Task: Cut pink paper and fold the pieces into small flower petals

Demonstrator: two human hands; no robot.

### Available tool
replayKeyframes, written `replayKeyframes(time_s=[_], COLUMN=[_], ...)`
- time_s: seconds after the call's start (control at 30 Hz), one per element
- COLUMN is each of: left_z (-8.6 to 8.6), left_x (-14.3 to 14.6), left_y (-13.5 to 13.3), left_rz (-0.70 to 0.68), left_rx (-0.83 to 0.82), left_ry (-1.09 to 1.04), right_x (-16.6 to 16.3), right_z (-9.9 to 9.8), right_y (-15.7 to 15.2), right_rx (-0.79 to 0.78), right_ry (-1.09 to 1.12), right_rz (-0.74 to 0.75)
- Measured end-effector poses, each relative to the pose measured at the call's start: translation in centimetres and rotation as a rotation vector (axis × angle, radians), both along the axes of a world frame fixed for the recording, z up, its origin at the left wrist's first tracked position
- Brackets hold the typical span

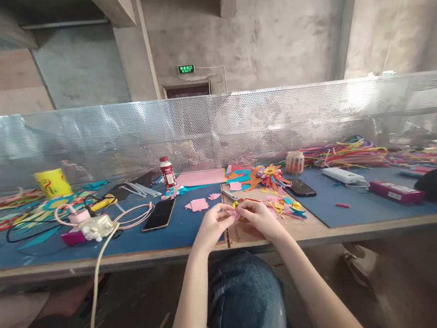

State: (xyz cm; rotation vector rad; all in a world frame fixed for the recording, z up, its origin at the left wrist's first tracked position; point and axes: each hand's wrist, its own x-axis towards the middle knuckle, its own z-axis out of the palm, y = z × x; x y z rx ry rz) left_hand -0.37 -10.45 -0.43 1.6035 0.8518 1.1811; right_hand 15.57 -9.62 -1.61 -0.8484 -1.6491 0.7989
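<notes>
Above the front edge of the table, my left hand (212, 227) and my right hand (261, 218) meet fingertip to fingertip. Both are closed in a pinch on a small pink paper piece (232, 212), partly covered by the fingers. Just beyond the fingers lie scissors (229, 194), partly hidden. To the right of my right hand is a scatter of pink, yellow and blue paper cutouts (284, 205). Behind them sits a bundle of multicoloured paper flowers (270, 175). Left of my left hand lies a stack of pink paper squares (199, 204).
A black phone (159, 214) and a power strip (97, 228) with cables lie to the left. A red bottle (168, 173) stands behind. Another phone (301, 187), a glass jar (294, 162), a white power bank (343, 175) and a magenta box (396, 191) are right. A perforated metal screen (131, 136) backs the table.
</notes>
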Motion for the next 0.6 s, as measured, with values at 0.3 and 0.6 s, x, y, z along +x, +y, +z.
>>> replayKeyframes(time_s=[0.3, 0.6], left_z=[-0.52, -0.7], left_x=[-0.39, -0.34], left_y=[0.52, 0.92], left_rz=[-0.007, -0.043], left_rx=[0.066, 0.074], left_ry=[0.023, -0.012], right_x=[-0.03, -0.17], right_z=[0.14, -0.32], right_y=[-0.08, 0.23], right_rx=[-0.004, 0.009], right_ry=[0.012, 0.061], right_rz=[0.018, -0.022])
